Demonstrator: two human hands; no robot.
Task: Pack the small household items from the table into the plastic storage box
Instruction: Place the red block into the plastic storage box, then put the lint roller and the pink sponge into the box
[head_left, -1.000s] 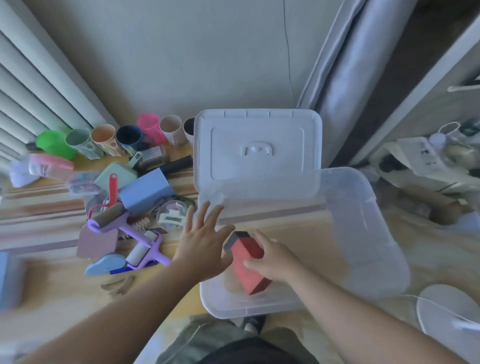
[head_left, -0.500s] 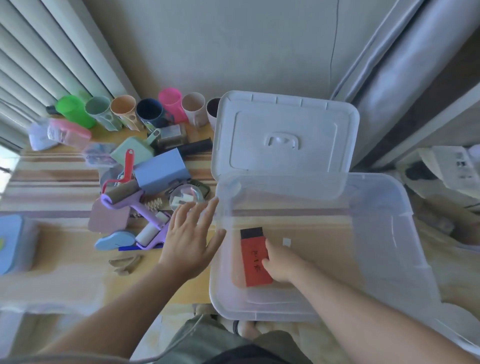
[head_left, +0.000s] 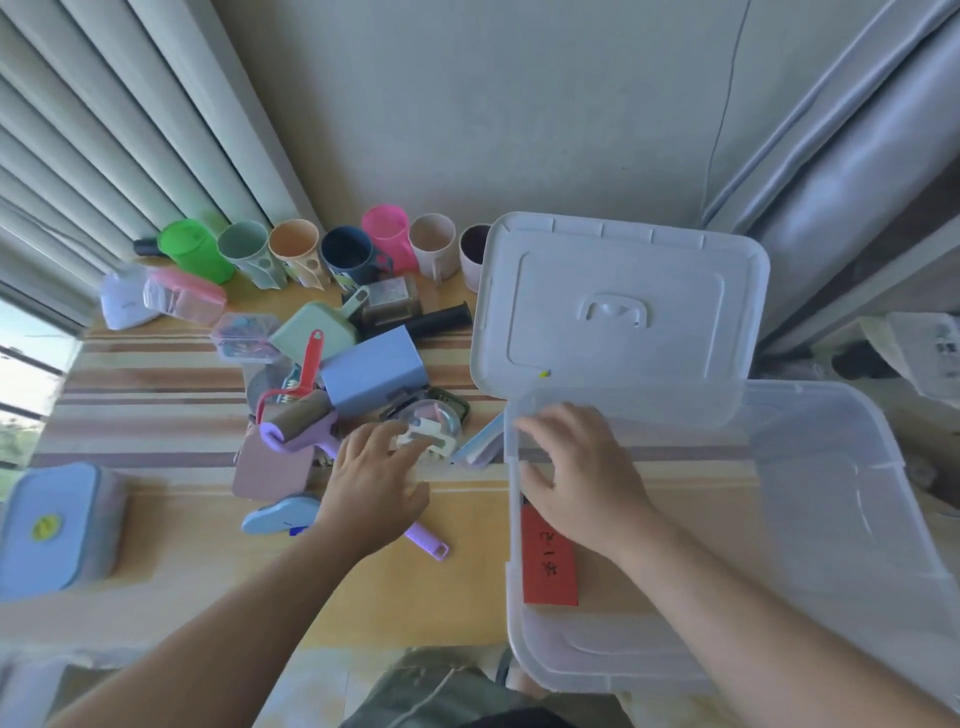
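A clear plastic storage box (head_left: 852, 519) stands at the table's right end, its white lid (head_left: 618, 306) leaning behind it. A red box (head_left: 549, 558) lies flat on the box floor near the left wall. My right hand (head_left: 582, 478) hovers over the box's left rim, fingers spread, holding nothing. My left hand (head_left: 374, 483) reaches over the pile of items, fingertips at a white clip (head_left: 426, 436) on a round clear case (head_left: 431, 415). A purple lint roller (head_left: 301, 426) and a blue box (head_left: 371, 376) lie in the pile.
A row of coloured cups (head_left: 343, 249) lines the wall. A light blue lidded container (head_left: 57, 525) sits at the left edge. A pink case (head_left: 182, 293), a green dustpan (head_left: 311, 327) and a black tube (head_left: 436, 319) lie behind the pile. Curtains hang on both sides.
My right hand let go of the red box, which now lies in the storage box, and moved up to the left rim. My left hand moved forward onto the pile.
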